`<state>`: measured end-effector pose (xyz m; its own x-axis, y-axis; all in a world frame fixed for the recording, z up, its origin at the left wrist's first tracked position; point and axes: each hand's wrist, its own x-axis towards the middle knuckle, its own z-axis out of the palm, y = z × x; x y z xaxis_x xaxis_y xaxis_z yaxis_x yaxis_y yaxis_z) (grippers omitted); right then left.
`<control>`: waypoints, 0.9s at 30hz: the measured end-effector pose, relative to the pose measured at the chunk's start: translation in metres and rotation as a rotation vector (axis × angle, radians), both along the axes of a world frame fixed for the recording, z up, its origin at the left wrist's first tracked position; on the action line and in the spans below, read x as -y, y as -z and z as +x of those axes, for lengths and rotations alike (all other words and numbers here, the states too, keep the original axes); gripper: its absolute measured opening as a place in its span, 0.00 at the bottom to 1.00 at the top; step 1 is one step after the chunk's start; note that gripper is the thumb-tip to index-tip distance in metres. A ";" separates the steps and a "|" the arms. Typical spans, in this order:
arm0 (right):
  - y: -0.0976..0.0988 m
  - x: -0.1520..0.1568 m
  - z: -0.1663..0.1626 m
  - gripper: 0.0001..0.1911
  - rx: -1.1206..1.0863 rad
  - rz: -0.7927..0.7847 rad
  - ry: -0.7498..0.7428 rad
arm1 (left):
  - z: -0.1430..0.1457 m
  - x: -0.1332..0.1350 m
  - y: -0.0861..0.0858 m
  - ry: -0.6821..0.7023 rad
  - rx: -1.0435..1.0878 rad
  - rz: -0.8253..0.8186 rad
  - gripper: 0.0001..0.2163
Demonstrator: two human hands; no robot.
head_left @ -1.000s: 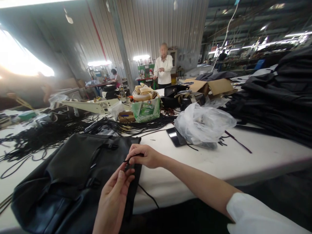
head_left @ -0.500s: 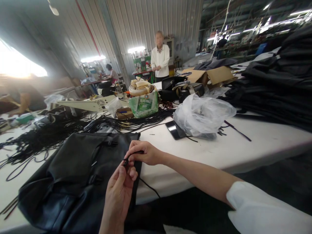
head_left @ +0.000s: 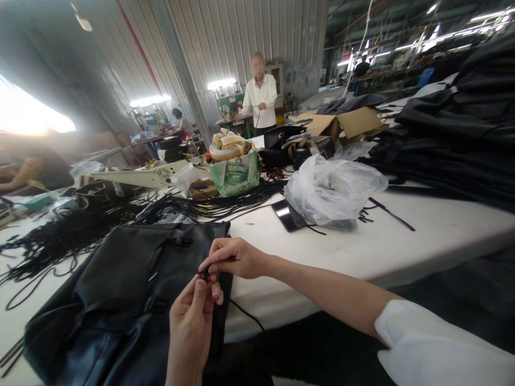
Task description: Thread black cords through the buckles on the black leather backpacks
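My left hand [head_left: 192, 319] is closed, pinching a small black fitting [head_left: 205, 275] between thumb and fingers; it looks like a cord stopper, partly covered by the fingertips. My right hand [head_left: 237, 258] meets it from the right, its thumb and forefinger pinched on a thin black cord at the fitting. A length of black cord [head_left: 247, 313] hangs over the table edge below my right hand. Beneath and left of both hands lies a black bag [head_left: 115, 265] with a flap and side-release buckles [head_left: 155, 304].
Bundles of black cords [head_left: 60, 230] spread across the white table [head_left: 402, 236]. Beyond my hands are a phone [head_left: 284, 214], a clear plastic bag [head_left: 336, 187] and a green bag [head_left: 235, 174] with rolled tape. Dark fabric [head_left: 454, 134] is piled right. A person [head_left: 260, 96] stands behind.
Both hands have shifted slightly left, still together at the fitting. My right fingertips now cover more of it. The person behind has lowered one arm outward.
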<state>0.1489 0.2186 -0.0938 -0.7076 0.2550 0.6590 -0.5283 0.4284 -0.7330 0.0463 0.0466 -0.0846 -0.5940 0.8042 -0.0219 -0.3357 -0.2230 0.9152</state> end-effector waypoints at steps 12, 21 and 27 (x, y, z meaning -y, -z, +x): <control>0.008 0.002 -0.004 0.13 -0.023 0.035 -0.036 | 0.001 -0.001 0.008 -0.085 -0.119 -0.018 0.23; -0.009 0.002 0.005 0.13 -0.014 0.081 0.164 | -0.005 0.001 0.018 -0.192 -0.067 -0.010 0.26; -0.009 0.007 0.008 0.09 -0.012 0.189 0.248 | -0.012 0.007 0.008 -0.231 -0.108 -0.010 0.26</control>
